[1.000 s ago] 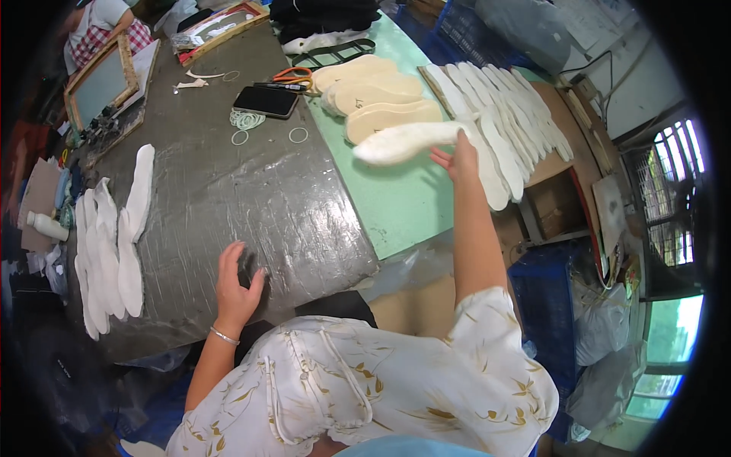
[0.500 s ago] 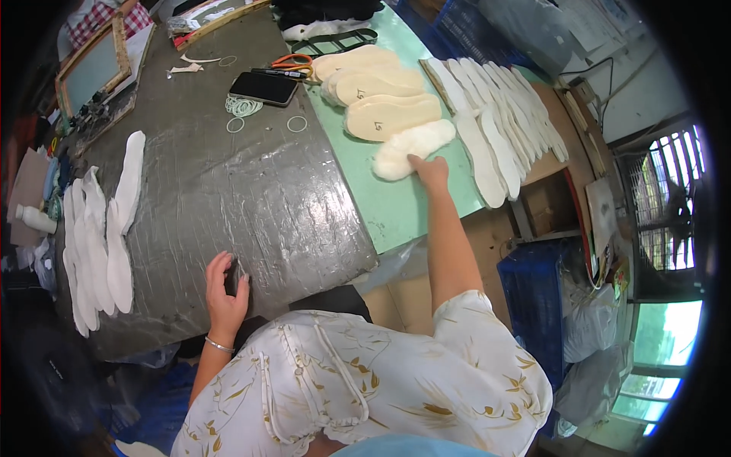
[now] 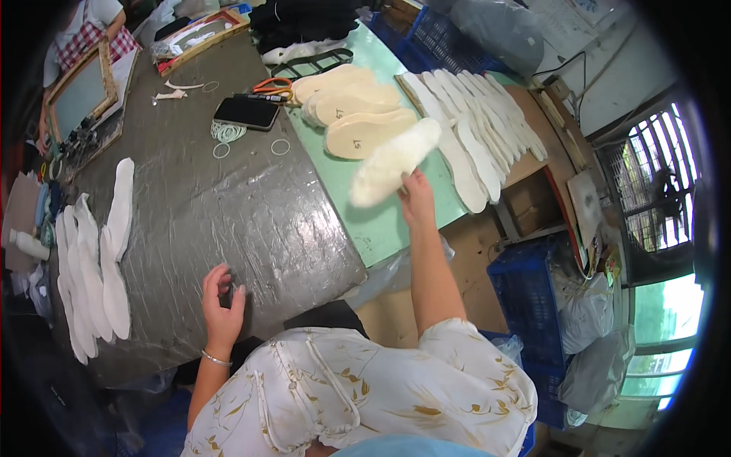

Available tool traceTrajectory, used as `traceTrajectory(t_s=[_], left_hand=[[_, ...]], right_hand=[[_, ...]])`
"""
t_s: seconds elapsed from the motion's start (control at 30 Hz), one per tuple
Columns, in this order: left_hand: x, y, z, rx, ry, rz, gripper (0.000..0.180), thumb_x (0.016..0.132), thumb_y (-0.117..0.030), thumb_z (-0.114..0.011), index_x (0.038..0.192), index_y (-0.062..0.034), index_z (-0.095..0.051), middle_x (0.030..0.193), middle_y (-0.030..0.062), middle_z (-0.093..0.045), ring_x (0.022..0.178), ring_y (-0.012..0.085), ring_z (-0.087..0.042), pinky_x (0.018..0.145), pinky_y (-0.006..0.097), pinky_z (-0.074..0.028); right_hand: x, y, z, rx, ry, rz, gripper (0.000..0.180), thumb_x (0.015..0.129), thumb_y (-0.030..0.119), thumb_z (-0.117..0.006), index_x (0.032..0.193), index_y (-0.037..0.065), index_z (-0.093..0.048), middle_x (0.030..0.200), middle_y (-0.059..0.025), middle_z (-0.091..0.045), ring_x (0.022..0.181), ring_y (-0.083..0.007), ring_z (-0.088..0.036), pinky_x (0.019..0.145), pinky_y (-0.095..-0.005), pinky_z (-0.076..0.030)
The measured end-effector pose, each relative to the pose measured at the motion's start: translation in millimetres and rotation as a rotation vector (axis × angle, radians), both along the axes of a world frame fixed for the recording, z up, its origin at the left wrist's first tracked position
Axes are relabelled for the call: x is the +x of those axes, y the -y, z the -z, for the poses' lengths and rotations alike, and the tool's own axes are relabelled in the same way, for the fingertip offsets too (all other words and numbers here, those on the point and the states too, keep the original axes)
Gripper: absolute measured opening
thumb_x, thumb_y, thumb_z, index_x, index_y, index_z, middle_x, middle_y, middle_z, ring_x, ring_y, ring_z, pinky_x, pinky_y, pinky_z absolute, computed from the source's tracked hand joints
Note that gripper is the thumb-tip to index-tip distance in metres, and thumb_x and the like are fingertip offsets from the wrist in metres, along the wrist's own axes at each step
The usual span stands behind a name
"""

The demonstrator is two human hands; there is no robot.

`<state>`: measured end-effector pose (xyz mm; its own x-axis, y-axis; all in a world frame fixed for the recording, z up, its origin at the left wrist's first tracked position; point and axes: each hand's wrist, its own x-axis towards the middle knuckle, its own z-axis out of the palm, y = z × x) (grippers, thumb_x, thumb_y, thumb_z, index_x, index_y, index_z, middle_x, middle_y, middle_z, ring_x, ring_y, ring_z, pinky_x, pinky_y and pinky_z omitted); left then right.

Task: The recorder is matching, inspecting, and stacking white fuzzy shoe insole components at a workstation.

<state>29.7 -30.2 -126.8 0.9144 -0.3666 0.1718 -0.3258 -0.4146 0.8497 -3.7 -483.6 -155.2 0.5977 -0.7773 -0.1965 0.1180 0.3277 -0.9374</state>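
At left, a group of long white fleece insoles lies laid out on the grey, plastic-covered table. The empty left hand, half-curled, is at its near edge. Right of centre, cream sole-shaped pieces lie overlapping; nearer, the right hand pinches one fluffy white insole, lifted, seemingly mid-handling, not yet set down. Many white strips remain at far right.

Only legible writing I'm seeing is on the insoles over on the green part of the worktop. The nearest cream insole has a short dark marking, and the middle cream insole has what looks like the same one. Wall papers upper right? Way too faint to read, honestly.
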Motion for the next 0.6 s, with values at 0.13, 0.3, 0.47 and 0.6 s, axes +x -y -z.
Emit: traceTrajectory(t_s=[0.13, 0.3, 0.47, 0.6], left_hand=[[24.6, 30.0, -37.4, -0.297, -0.23, 0.192, 0.066, 0.083, -0.008, -0.07, 0.143, -0.0052, -0.042, 0.142, 0.0116, -0.047, 0.122, 0.0234, -0.053, 0.099, 0.035, -0.043], [29.5, 100.7, -124.5, -0.356, -0.133, 0.505, 0.079, 0.085, -0.012, -0.07, 0.151, -0.0032, -0.027, 0.149, 0.0155, -0.041, 0.134, 0.0283, -0.045, 0.107, 0.039, -0.037], [17.2, 117.0, -124.2, -0.348, -0.062, 0.376, 0.061, 0.098, -0.015, -0.053, 0.151, -0.0001, -0.027, 0.137, 0.0148, -0.052, 0.124, 0.0204, -0.051, 0.103, 0.032, -0.039], [18.1, 110.4, -117.2, -0.323, -0.107, 0.324, 0.056, 0.098, -0.01, -0.045, 0.149, 0.0055, -0.027, 0.143, 0.0279, -0.044, 0.131, 0.0359, -0.047, 0.108, 0.037, -0.036]], right_hand=[[-5.0, -67.9, -27.0, 0.162, 0.399, -0.457, 0.043, 0.083, 0.002, -0.058, 0.126, 0.002, -0.051, 0.119, -0.0094, -0.06, 0.11, -0.0217, -0.058, 0.097, -0.0386, -0.045], [-0.6, -159.4, -47.0, 0.484, 0.452, -0.904, 0.053, 0.081, -0.002, -0.053, 0.134, -0.001, -0.047, 0.127, -0.0132, -0.057, 0.117, -0.024, -0.056, 0.102, -0.0383, -0.042], [-0.5, -199.8, -47.6, 0.421, 0.307, -1.036, 0.053, 0.085, -0.005, -0.047, 0.138, -0.001, -0.045, 0.131, -0.0136, -0.054, 0.123, -0.0232, -0.052, 0.105, -0.0369, -0.04], [2.4, -207.3, -36.4, 0.48, 0.272, -1.069, 0.053, 0.085, -0.005, -0.047, 0.137, 0.001, -0.047, 0.129, -0.0116, -0.056, 0.12, -0.0205, -0.054, 0.103, -0.0359, -0.041]])
